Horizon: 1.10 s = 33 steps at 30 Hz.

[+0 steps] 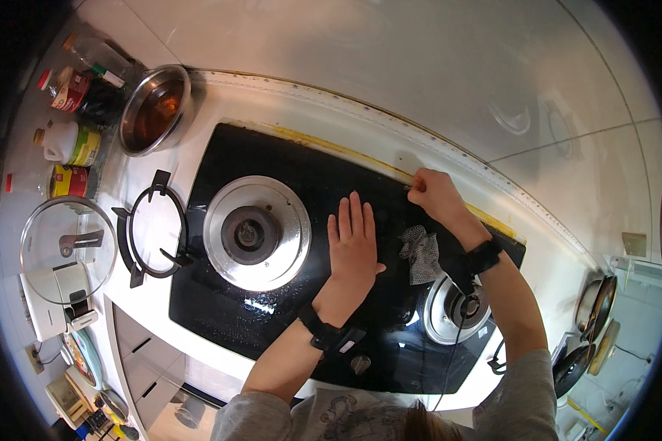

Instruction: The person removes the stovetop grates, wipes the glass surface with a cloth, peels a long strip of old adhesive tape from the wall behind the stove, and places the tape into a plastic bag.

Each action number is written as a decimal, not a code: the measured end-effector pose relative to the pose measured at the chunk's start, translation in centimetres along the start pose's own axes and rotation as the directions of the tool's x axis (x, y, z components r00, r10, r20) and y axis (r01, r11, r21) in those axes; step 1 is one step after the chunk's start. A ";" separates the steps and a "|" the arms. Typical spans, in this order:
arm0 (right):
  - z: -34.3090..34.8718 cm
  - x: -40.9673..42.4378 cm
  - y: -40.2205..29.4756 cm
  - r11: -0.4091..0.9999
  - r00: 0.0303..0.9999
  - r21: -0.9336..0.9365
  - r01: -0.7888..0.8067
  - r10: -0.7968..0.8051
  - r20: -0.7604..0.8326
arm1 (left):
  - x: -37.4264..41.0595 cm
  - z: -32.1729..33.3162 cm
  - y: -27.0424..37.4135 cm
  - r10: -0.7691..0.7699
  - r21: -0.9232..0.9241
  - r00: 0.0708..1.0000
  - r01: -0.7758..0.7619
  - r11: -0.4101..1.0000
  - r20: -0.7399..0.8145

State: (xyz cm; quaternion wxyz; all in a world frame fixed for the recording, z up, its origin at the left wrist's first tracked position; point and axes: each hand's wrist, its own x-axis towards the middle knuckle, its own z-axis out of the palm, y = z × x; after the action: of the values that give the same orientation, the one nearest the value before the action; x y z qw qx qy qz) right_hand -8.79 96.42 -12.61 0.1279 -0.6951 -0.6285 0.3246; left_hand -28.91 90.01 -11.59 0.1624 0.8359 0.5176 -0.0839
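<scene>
My left hand (pixel 354 242) lies palm down on the black glass cooktop (pixel 331 160), fingers stretched out and slightly apart, holding nothing. At the cooktop's back edge, my right hand (pixel 438 193) is curled near the yellowed sealant strip (pixel 331 146). Its fingertips are bent under, and whether they pinch something small is hidden. A crumpled grey mesh cloth (pixel 422 254) rests on the glass between my hands, nearer the right wrist. Left of my left hand is a large burner (pixel 248 234) with a shiny metal drip plate. A second burner (pixel 458 308) sits partly behind my right wrist strap.
A cast pan support (pixel 160 231) lies off the cooktop at left, near a glass lid (pixel 69 251). Behind them stand a metal bowl of brown liquid (pixel 157 113) and several bottles (pixel 83 91). Pans (pixel 576 361) are at far right. A thin cable (pixel 452 353) hangs from my right wrist.
</scene>
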 end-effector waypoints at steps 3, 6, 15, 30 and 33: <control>-0.6 -1.5 1.0 0.991 0.998 0.119 -0.065 0.066 -0.010 | 0.0 0.1 -0.1 0.004 0.025 1.000 -0.004 1.000 0.003; -1.4 -3.3 1.8 0.962 0.992 0.250 -0.106 0.120 -0.041 | 0.1 0.0 0.1 0.002 0.034 1.000 -0.002 0.999 0.005; -4.6 -4.9 3.6 0.950 0.994 0.313 0.001 0.034 -0.107 | 0.2 0.0 0.2 0.002 0.049 0.999 -0.005 0.999 0.047; 0.7 0.2 0.8 0.982 0.981 -0.010 0.187 -0.188 -0.051 | 0.2 -0.2 0.2 0.045 0.067 0.999 -0.043 0.997 -0.027; 0.5 0.7 0.5 0.984 0.986 -0.053 0.168 -0.169 -0.004 | 0.2 -0.1 0.2 0.039 0.065 0.999 -0.038 0.997 -0.021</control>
State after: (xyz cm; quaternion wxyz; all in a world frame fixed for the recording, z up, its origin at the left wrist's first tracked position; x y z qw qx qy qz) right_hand -8.65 96.86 -13.50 0.1394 -0.6440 -0.6928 0.2932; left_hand -28.65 90.14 -11.55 0.1311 0.8513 0.5003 -0.0880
